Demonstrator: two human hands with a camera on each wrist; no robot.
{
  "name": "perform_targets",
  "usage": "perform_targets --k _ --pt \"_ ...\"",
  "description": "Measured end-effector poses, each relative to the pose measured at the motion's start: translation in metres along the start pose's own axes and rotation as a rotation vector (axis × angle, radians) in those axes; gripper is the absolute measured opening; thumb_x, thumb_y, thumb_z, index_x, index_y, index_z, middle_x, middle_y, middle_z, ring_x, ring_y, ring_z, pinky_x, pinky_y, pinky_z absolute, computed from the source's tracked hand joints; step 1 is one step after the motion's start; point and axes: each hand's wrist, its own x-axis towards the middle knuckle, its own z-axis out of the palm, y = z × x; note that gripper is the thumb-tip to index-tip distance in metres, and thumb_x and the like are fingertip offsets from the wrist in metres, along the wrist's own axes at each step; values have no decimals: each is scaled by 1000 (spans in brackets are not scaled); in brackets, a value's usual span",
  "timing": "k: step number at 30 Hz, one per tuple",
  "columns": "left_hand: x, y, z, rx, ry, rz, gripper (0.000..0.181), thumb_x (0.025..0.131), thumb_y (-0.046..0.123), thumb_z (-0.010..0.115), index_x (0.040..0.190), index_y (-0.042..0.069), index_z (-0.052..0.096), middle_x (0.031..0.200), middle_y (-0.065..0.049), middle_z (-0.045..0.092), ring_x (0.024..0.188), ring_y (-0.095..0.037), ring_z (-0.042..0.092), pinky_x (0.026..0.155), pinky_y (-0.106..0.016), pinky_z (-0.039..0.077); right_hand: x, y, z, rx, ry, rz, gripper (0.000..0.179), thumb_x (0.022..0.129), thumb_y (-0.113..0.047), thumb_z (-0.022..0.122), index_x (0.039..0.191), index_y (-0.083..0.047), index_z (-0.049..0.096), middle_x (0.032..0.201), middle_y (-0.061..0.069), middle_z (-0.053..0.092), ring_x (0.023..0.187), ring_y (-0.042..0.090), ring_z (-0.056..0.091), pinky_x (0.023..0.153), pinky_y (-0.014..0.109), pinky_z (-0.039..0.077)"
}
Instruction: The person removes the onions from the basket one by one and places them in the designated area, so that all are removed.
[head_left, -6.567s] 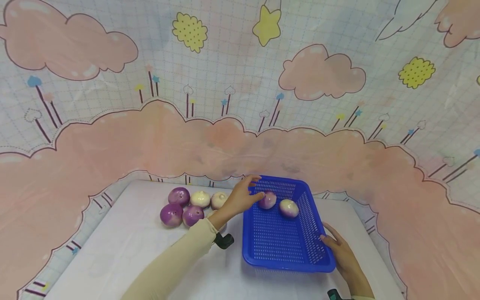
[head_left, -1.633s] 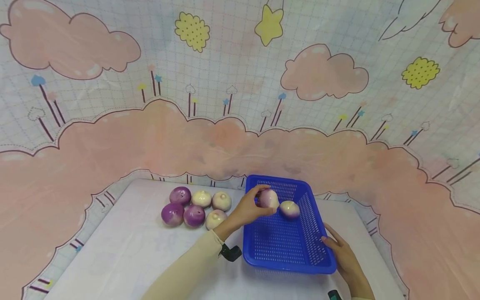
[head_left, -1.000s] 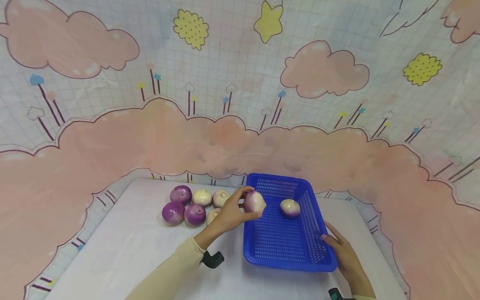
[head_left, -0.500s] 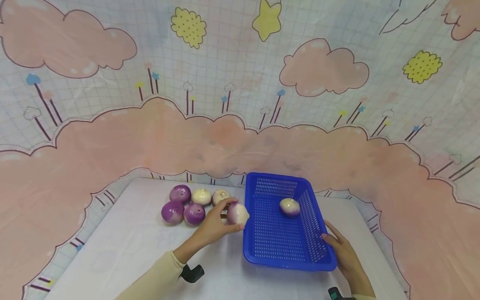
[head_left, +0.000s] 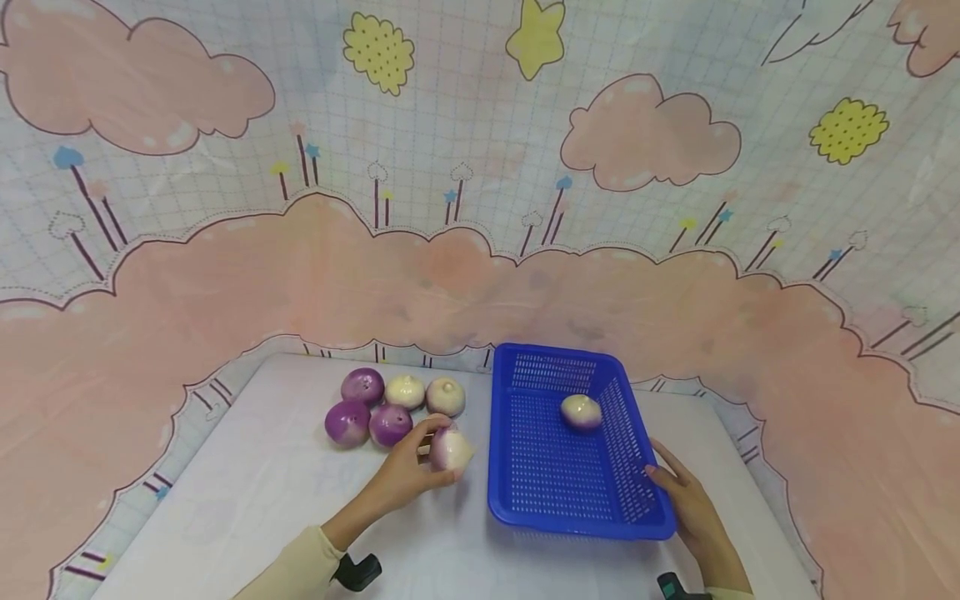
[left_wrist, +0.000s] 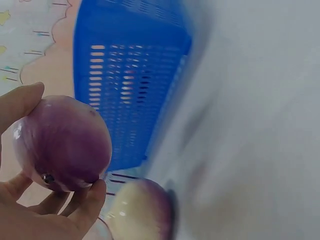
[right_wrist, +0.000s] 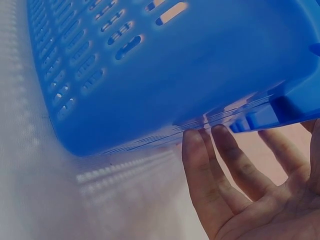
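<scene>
My left hand (head_left: 408,475) grips a purple-and-white onion (head_left: 452,451) between thumb and fingers, left of the blue plastic basket (head_left: 555,525). In the left wrist view the held onion (left_wrist: 65,142) shows its purple side, and a paler onion (left_wrist: 140,212) lies beyond the fingers. Another white-and-purple onion (head_left: 581,412) lies inside the basket. My right hand (head_left: 693,508) holds the basket's right side, its thumb at the rim and fingers outside. In the right wrist view the fingertips (right_wrist: 195,142) touch the basket's outer wall (right_wrist: 165,95).
Several onions are grouped at the back left of the white table (head_left: 225,500), among them a purple onion (head_left: 348,423) and a whitish onion (head_left: 446,396). A patterned cloth (head_left: 450,292) hangs behind the table.
My left hand has taken one of the two onions out of the basket and carried it left and toward me, close to the grouped onions. The right hand stays at the basket's side.
</scene>
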Motion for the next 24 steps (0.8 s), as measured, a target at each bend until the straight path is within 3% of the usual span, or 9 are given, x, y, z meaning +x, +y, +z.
perform_targets --k 9,15,24 --pt "-11 -18 -4 36 -5 -38 75 74 21 86 137 7 49 136 -22 54 118 -40 59 94 -42 56 1 0 0 0 8 9 70 97 -42 57 157 -32 22 160 19 27 142 45 36 108 53 45" --pt "-15 -27 -3 77 -11 -42 75 73 22 86 137 7 49 139 -21 53 120 -42 58 92 -39 57 0 -1 0 0 4 4 69 98 -43 56 157 -32 22 160 20 27 141 44 38 107 52 46" --pt "-23 -41 -3 87 -63 -33 73 73 22 86 135 9 50 136 -24 54 115 -43 61 87 -37 58 0 0 0 5 -6 5 68 98 -42 55 157 -33 21 161 18 25 143 44 34 110 54 42"
